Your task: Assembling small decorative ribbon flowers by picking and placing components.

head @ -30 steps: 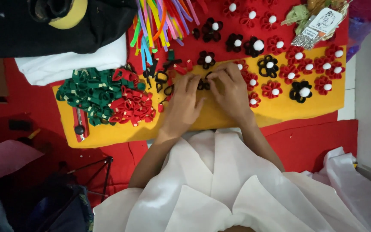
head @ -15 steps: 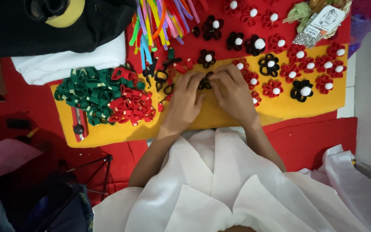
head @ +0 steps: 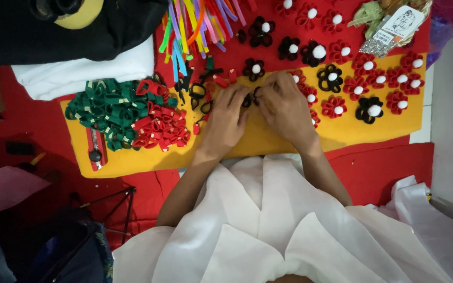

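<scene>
Black felt petal loops (head: pixel 251 98) sit pinched between my 2 hands, over the yellow felt sheet (head: pixel 268 139). My left hand (head: pixel 225 123) and right hand (head: pixel 285 109) are both closed on the little piece, fingertips meeting at its middle. If my grip eases, I judge the loops could spring apart and the shape would be lost, since the felt looks stiff and folded. Just beyond my left hand lie loose black and red loops (head: pixel 200 94); further left is a heap of green and red folded felt pieces (head: pixel 127 115). Finished red and black felt flowers with white pompom centres (head: pixel 365 89) crowd close beside my right hand, leaving little room.
</scene>
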